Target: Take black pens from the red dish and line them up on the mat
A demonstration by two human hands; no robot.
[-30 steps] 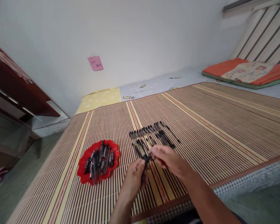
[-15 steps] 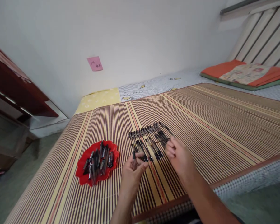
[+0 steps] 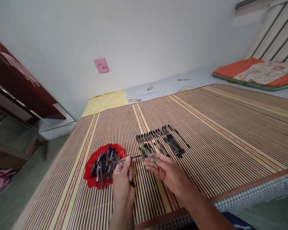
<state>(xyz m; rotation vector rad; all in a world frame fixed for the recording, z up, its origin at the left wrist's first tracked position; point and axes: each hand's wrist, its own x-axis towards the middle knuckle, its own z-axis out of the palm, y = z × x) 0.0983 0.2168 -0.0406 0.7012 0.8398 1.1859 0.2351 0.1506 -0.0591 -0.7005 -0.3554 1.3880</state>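
My left hand (image 3: 124,174) is closed beside the red dish, with a pen (image 3: 117,161) pinched between thumb and fingers. A black pen end (image 3: 132,184) also pokes out below its fingers. A thin dark rod (image 3: 137,156), like a pen refill, runs from there to the fingertips of my right hand (image 3: 160,166), which are closed around its far end. The red scalloped dish (image 3: 88,174) holds several dark pens (image 3: 103,166). Beyond my right hand lie a row of black pen caps (image 3: 151,134) and several pens laid side by side (image 3: 174,145).
A striped bamboo mat (image 3: 218,134) covers the bed. Folded orange and floral cloth (image 3: 259,72) lies at the back right near white slats. A pink note (image 3: 101,65) is stuck on the wall. The bed's front edge (image 3: 254,188) is close to me.
My right hand has moved left from the laid-out pens to meet my left hand. My left hand has shifted left toward the dish, and its pen has turned from upright to nearly level.
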